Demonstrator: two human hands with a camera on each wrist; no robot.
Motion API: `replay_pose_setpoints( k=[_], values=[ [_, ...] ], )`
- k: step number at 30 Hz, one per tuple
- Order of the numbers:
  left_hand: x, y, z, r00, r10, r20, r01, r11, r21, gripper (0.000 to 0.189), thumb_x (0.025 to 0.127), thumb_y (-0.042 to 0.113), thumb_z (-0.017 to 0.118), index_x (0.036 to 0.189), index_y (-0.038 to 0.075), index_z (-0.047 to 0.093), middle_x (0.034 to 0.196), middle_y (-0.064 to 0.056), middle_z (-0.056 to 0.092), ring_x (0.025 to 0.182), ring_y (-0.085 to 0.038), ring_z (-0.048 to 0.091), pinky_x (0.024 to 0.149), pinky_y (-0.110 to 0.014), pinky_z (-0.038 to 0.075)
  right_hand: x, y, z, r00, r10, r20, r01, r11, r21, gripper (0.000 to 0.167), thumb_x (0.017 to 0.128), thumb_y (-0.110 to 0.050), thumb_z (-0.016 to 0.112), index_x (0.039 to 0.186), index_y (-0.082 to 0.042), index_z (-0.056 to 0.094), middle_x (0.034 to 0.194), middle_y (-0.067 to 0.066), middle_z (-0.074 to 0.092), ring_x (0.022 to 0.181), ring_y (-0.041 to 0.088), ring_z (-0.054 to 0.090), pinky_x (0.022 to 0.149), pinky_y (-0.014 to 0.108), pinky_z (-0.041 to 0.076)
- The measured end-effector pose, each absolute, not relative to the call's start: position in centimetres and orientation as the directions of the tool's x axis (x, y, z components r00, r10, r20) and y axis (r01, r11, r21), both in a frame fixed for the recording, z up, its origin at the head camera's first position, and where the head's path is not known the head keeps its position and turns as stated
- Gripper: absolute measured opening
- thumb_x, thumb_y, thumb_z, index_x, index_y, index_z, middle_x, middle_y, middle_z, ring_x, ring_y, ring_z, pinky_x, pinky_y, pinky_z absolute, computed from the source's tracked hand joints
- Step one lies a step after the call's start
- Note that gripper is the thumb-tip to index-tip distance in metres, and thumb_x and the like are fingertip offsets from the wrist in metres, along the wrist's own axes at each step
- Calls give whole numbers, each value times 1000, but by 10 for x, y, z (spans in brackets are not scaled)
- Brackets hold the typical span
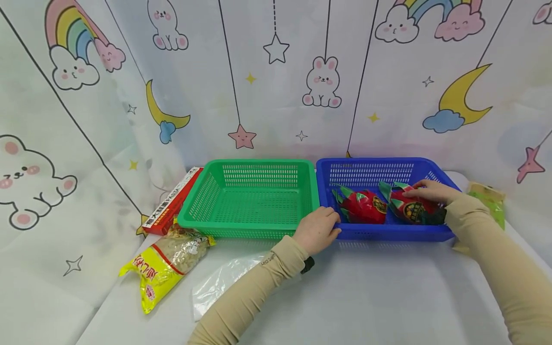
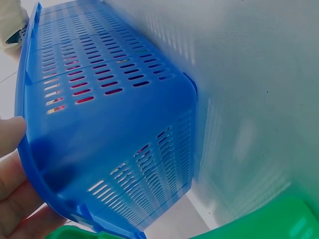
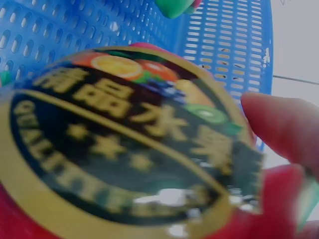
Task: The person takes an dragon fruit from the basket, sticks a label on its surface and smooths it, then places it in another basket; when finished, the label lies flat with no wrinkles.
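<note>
On the right side of the table stands a blue plastic basket (image 1: 388, 233) with slotted walls. Two red dragon fruits with green-tipped scales lie in it, the left one (image 1: 365, 207) apart from my hands. My right hand (image 1: 433, 190) reaches into the basket and holds the other dragon fruit (image 1: 416, 211) from above. Its black and gold label (image 3: 124, 149) fills much of the right wrist view, where fingers show at the right edge. With my left hand (image 1: 316, 230) I grip the blue basket's rim (image 2: 31, 149) near its front left corner, thumb and fingers on either side.
A green basket (image 1: 250, 231) stands left of the blue one. Beyond its left side lie a red pasta box (image 1: 172, 201) and a yellow food bag (image 1: 172, 263). A clear plastic bag (image 1: 228, 278) lies in front, and a green package (image 1: 496, 208) sits right of the blue basket.
</note>
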State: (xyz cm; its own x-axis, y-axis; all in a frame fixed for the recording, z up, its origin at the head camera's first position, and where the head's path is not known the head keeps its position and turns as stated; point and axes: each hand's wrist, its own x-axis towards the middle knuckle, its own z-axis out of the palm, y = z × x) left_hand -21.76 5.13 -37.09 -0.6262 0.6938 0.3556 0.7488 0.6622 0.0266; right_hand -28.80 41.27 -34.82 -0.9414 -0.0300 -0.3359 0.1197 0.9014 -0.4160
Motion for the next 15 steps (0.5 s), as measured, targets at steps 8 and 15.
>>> replay_pose_setpoints(
  k=[8,15],
  values=[
    [-217,53,-372,-616,703,356,757,653,22,14,90,27,59,96,15,64,90,4,60,85,-9,56,73,-17,47,-281,402,-332,-934,-50,-354,72,943,-324,83,90,-52,44,126,22,30,120,44,36,106,52,43,85,54,47],
    [-217,52,-371,-605,718,344,765,644,2,14,91,28,58,95,15,62,89,4,59,84,-8,56,71,-16,47,-275,388,-315,-941,-68,-330,21,966,-258,72,92,-42,48,116,25,43,112,40,50,100,51,51,81,53,48]
  ],
)
